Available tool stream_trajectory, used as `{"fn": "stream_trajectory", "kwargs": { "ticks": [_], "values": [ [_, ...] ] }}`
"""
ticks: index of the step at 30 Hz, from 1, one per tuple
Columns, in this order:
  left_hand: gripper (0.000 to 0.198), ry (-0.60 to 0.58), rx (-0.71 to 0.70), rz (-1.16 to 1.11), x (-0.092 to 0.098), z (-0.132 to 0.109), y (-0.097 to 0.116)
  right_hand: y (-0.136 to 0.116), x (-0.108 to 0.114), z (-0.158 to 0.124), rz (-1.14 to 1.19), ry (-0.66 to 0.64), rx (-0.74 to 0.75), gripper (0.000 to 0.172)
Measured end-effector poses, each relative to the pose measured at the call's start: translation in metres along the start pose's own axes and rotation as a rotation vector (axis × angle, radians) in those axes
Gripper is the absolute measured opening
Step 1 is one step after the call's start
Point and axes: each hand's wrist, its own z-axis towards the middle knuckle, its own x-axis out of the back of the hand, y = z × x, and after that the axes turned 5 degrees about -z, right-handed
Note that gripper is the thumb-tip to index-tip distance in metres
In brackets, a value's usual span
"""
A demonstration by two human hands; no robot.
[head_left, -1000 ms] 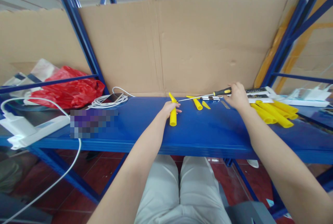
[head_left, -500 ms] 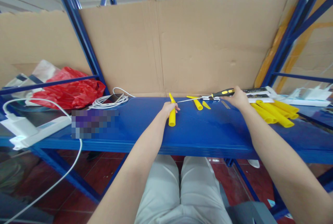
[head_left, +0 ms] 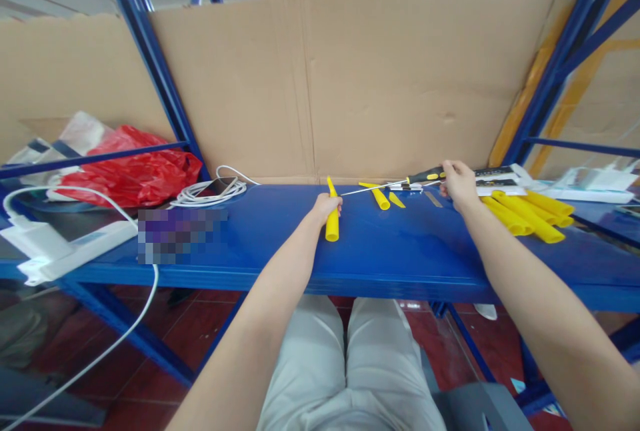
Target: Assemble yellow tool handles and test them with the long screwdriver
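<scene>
My left hand (head_left: 327, 205) is closed around a yellow tapered tube (head_left: 332, 225), its narrow end pointing away from me and its open wide end toward me. In my right hand (head_left: 459, 184) is the butt end of a screwdriver with a black and yellow handle (head_left: 424, 177). The long metal shaft (head_left: 370, 189) runs left to the tube, and its tip meets the tube at my left fingers; whether it goes in is hidden. Under the shaft lie another yellow tube (head_left: 381, 199) with a slanted cut and a loose yellow offcut (head_left: 397, 200).
Several yellow tubes (head_left: 533, 214) are piled at the right on the blue shelf (head_left: 280, 244), near a narrow flat strip (head_left: 433, 199). To the left are a coiled white cable (head_left: 207, 195), a red plastic bag (head_left: 140, 167) and a power strip (head_left: 85, 251). Cardboard (head_left: 390, 84) stands behind.
My right hand has shifted its grip on the screwdriver handle, with the fingers now higher and at its butt end. My left hand and the tube have hardly moved.
</scene>
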Motion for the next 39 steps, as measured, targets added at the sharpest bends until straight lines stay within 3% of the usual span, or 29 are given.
{"fn": "stream_trajectory", "kwargs": {
  "ticks": [2, 6, 11, 16, 21, 30, 34, 39],
  "values": [
    [0.022, 0.004, -0.002, -0.001, 0.0, 0.001, -0.001, 0.001, 0.0, 0.003, 0.103, 0.001, -0.058, 0.007],
    [0.022, 0.016, -0.005, -0.001, 0.0, 0.002, -0.002, 0.004, 0.003, 0.012, 0.34, -0.1, -0.229, 0.02],
    [0.023, 0.013, -0.003, 0.0, 0.0, 0.002, -0.001, 0.005, 0.006, 0.016, 0.415, -0.16, -0.3, 0.019],
    [0.018, 0.001, 0.003, -0.001, 0.001, 0.002, -0.001, 0.006, 0.003, 0.014, 0.382, -0.105, -0.203, 0.027],
    [0.017, 0.0, 0.008, 0.008, 0.001, 0.003, -0.001, 0.009, 0.004, 0.02, 0.326, -0.141, -0.074, 0.019],
    [0.019, 0.011, 0.008, -0.023, 0.001, 0.005, -0.002, 0.008, 0.009, 0.02, 0.332, -0.201, -0.119, 0.019],
    [0.019, 0.013, 0.014, -0.031, 0.001, 0.005, -0.003, 0.006, 0.01, 0.019, 0.359, -0.169, -0.147, 0.018],
    [0.02, 0.02, 0.018, -0.035, 0.001, 0.005, -0.003, 0.005, 0.007, 0.019, 0.361, -0.203, -0.067, 0.019]
  ]
}}
